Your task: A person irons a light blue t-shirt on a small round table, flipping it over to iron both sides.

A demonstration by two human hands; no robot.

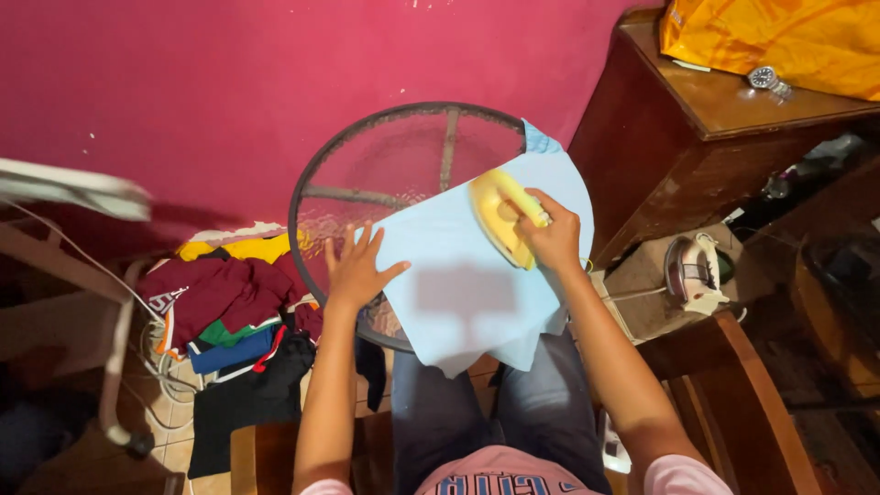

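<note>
Against the magenta wall, on our round glass table (321,197), our flat, open left hand (356,271) pins the pale blue cloth (458,298) taut while our right hand (553,236) grips what looks like a yellow iron (497,215).

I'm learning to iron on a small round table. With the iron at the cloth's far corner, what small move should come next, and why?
Probably draw the yellow iron back toward the body, across the light blue cloth. The right hand holds it at the far edge, the left hand pins the near-left edge flat, and the wide middle lies open between them.
</note>
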